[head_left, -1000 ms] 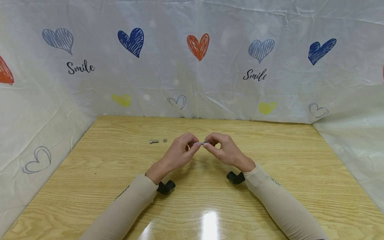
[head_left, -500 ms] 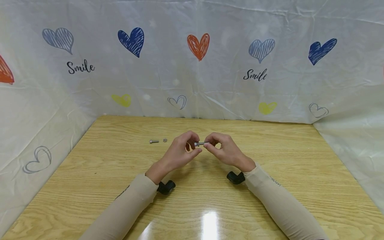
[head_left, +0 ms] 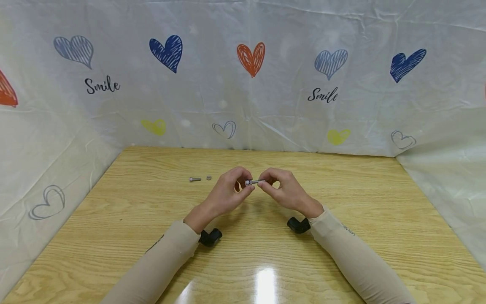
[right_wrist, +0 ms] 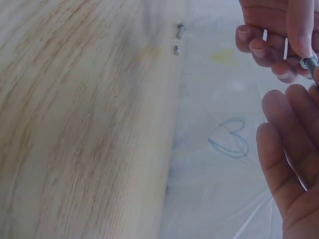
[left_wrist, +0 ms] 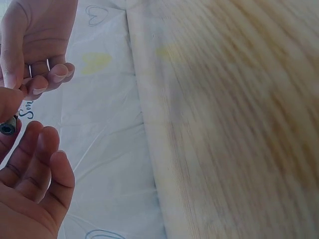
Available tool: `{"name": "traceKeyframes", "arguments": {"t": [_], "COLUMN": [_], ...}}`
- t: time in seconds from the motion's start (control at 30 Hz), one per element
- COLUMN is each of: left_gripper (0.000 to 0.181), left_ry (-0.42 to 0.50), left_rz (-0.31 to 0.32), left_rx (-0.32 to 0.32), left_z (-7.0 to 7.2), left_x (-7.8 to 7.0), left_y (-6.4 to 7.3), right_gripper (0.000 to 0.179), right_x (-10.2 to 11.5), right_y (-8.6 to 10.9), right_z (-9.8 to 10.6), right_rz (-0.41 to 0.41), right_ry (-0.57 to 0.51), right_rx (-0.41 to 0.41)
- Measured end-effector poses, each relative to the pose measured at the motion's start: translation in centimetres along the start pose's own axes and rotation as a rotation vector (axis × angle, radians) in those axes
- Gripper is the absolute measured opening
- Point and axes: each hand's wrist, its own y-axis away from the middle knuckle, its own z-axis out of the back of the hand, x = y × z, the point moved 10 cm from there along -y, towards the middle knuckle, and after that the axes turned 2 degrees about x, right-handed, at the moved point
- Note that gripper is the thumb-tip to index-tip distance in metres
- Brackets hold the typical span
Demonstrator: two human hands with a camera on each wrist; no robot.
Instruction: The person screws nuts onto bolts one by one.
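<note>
My right hand (head_left: 284, 188) pinches the threaded shank of a silver socket-head bolt (head_left: 256, 182), held level above the table, between thumb and index finger. A small nut (head_left: 250, 183) sits on the bolt close to its head. My left hand (head_left: 229, 192) has its thumb and index finger curled round the nut and head end, thumb below and finger above. In the left wrist view the hex socket of the bolt head (left_wrist: 7, 129) faces the camera, beneath the left thumb. The right wrist view shows the left thumb at the bolt head (right_wrist: 305, 62).
A second socket-head bolt (head_left: 195, 179) lies on the wooden table (head_left: 341, 190), left of my hands. Beside it is a loose nut (head_left: 209, 177). Black wrist camera mounts (head_left: 210, 237) hang below both wrists. A white cloth (head_left: 284, 118) printed with hearts stands behind the table.
My left fingers covered the bolt's head end, then spread apart and uncovered it. Now the thumb has risen back toward the nut. My right hand has stayed in place.
</note>
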Motion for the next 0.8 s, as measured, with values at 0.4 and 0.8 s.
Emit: {"name": "traceKeyframes", "arguments": {"t": [0.4, 0.8], "left_gripper": [0.007, 0.019], "left_ry": [0.018, 0.007], "left_rz": [0.030, 0.074], "left_rx": [0.020, 0.039], "left_z": [-0.2, -0.4], "left_x": [0.3, 0.7], "left_y": [0.1, 0.2], "right_gripper": [0.005, 0.005], "right_x": [3.7, 0.1], "right_y": [-0.2, 0.1], "right_z": [0.7, -0.1], "right_rz": [-0.015, -0.021], "right_ry": [0.011, 0.016], "right_rx": [0.013, 0.011]}}
